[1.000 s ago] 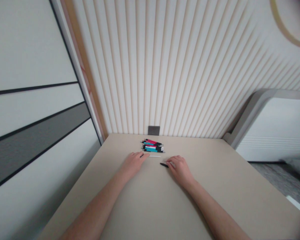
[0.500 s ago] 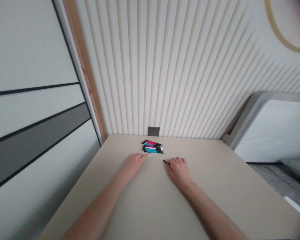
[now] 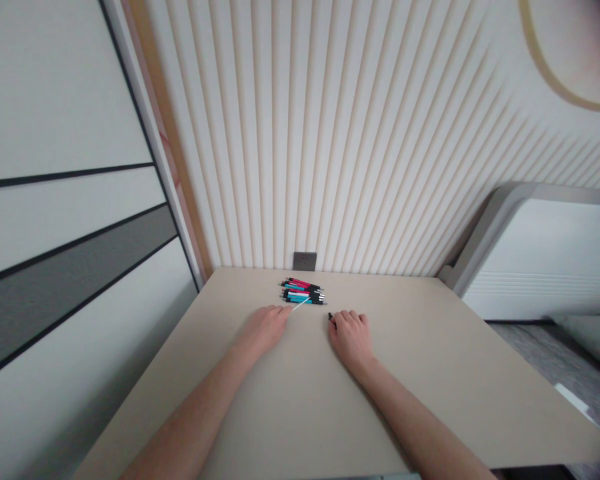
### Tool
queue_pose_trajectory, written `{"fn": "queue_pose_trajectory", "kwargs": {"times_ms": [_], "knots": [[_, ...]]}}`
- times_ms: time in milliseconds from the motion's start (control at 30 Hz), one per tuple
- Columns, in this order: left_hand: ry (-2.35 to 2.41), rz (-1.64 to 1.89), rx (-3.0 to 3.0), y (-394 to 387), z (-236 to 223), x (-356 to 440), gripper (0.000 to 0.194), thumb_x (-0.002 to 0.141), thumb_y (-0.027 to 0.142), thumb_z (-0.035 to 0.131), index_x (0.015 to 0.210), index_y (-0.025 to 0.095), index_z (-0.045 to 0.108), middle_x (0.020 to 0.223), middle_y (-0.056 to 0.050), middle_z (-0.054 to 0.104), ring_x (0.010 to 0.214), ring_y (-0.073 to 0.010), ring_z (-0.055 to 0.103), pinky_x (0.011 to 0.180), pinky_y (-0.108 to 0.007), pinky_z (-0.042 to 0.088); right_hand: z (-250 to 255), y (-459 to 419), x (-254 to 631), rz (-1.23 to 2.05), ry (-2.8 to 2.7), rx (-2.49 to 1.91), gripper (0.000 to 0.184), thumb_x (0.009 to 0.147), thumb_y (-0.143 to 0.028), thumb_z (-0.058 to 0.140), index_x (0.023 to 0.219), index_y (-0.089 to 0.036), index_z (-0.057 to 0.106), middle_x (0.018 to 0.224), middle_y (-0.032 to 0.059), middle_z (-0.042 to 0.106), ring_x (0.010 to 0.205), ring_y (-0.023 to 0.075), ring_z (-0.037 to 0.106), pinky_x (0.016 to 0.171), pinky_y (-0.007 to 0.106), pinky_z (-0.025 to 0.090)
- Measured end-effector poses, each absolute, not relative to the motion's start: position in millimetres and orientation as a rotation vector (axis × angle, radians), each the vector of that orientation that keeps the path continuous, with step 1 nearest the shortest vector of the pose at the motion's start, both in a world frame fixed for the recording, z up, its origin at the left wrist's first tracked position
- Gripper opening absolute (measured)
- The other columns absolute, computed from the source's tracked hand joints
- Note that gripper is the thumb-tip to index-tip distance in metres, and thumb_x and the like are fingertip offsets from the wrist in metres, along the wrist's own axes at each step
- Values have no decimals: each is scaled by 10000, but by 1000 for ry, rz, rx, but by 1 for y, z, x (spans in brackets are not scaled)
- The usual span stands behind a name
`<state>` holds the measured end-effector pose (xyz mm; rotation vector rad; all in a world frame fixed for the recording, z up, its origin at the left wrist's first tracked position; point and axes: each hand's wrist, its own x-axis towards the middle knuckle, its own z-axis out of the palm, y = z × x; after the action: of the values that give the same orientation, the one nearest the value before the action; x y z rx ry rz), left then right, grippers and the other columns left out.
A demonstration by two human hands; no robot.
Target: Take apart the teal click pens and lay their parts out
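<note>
Left hand (image 3: 263,331) rests with fingers (image 3: 280,313) loosely open and empty, thin white rod (image 3: 301,304) angling up-right from their tips toward the pen pile (image 3: 303,291); right hand (image 3: 350,335) sits just beside a small black pen part (image 3: 331,317), hold unclear.

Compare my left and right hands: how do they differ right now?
The left hand lies closer to the pile of pens than the right hand does. The left hand's fingertips sit beside a thin white stick, while the right hand's are at a small black piece. Both rest palm-down on the table.
</note>
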<state>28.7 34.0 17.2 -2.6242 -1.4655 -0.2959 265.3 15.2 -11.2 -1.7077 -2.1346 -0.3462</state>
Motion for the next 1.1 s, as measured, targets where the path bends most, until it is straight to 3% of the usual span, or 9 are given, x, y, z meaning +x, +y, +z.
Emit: {"fn": "queue_pose_trajectory", "kwargs": {"times_ms": [400, 833, 1100], "knots": [[-1511, -288, -2652, 33, 21, 28, 285, 941, 166, 399, 1151, 205, 589, 938, -75, 689, 908, -222, 633, 804, -325, 465, -4, 12, 266, -311, -2140, -1808, 196, 942, -255, 487, 831, -195, 637, 886, 68, 671, 896, 212, 560, 771, 350, 267], [-1542, -312, -2618, 34, 17, 25, 280, 940, 187, 415, 1157, 215, 590, 936, -81, 693, 914, -228, 632, 821, -328, 456, -1, 10, 275, -228, -2163, -1576, 199, 964, -249, 481, 935, -229, 677, 925, 44, 684, 892, 176, 564, 789, 316, 286], [-1552, -303, -2631, 34, 19, 27, 279, 940, 185, 416, 1160, 222, 584, 952, -71, 695, 935, -219, 631, 833, -319, 452, -1, 9, 241, -238, -2322, -1575, 232, 946, -301, 511, 790, -200, 649, 865, 65, 687, 893, 204, 548, 774, 345, 275]]}}
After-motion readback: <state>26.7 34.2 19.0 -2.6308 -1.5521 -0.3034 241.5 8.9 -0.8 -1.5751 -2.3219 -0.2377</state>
